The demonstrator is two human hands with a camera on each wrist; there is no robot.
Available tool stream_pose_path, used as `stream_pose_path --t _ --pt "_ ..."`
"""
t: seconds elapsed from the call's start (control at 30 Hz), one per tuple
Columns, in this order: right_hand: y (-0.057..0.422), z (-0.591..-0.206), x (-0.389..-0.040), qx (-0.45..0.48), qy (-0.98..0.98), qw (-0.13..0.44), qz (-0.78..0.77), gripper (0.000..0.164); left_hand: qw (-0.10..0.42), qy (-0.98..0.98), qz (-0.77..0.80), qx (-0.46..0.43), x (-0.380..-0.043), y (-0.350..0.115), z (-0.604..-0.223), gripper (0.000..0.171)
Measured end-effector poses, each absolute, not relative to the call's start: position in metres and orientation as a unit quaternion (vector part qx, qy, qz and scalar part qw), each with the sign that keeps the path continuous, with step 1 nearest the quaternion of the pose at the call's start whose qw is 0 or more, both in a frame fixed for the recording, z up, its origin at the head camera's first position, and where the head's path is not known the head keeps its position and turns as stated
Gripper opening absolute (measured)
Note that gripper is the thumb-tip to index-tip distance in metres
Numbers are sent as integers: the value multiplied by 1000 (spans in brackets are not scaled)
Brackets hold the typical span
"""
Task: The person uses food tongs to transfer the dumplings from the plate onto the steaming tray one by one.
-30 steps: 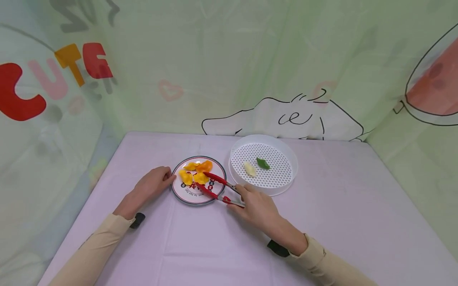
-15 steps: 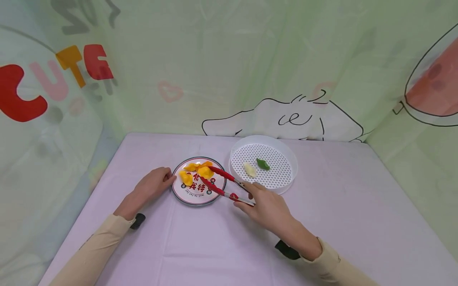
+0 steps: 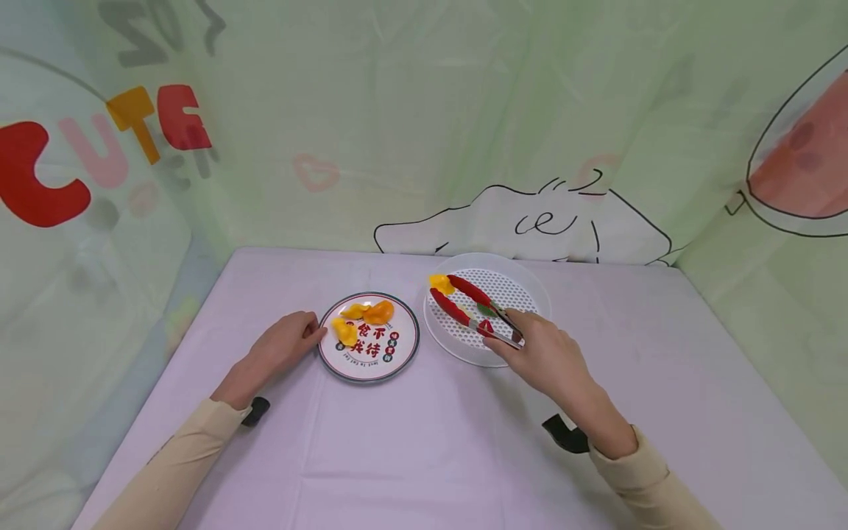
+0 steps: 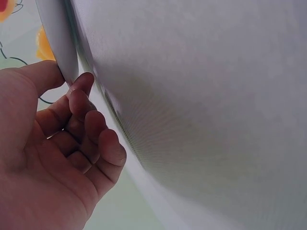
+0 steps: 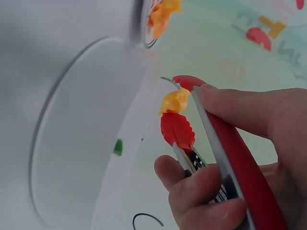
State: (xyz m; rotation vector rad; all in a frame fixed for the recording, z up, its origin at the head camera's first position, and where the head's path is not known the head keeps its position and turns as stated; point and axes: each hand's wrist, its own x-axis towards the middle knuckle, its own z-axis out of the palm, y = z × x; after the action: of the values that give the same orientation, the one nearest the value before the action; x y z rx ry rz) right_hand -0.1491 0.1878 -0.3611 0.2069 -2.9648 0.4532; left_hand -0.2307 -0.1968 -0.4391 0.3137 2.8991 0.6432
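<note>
My left hand [image 3: 281, 346] pinches the left rim of the round white plate [image 3: 361, 363] between thumb and fingers, seen close in the left wrist view. On the plate lie two yellow dumpling-shaped pieces [image 3: 345, 333] and an orange one [image 3: 380, 313]. My right hand [image 3: 546, 357] grips red-tipped metal tongs [image 3: 450, 306]. Between the tong tips sits a yellow dumpling-shaped piece [image 5: 174, 100], held over the left side of the white perforated steamer tray [image 3: 520, 283]. A green piece [image 3: 486, 311] in the tray is partly covered by the tongs; the pale piece is mostly hidden behind them.
Plate and tray stand side by side on a table with a pale lilac cloth [image 3: 397, 456]. Behind the table's far edge hangs a printed green curtain [image 3: 424, 125], with more of it down both sides.
The tongs have lifted one yellow piece off the plate. My right hand has carried it rightward and away from me over the tray. My left hand has stayed at the plate's rim.
</note>
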Motion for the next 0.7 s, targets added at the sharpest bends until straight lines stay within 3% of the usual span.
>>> stream_pose_path --t 0.7 --pt "188 -370 -180 32 -995 -26 93 69 78 970 207 99 -233 -197 -441 24"
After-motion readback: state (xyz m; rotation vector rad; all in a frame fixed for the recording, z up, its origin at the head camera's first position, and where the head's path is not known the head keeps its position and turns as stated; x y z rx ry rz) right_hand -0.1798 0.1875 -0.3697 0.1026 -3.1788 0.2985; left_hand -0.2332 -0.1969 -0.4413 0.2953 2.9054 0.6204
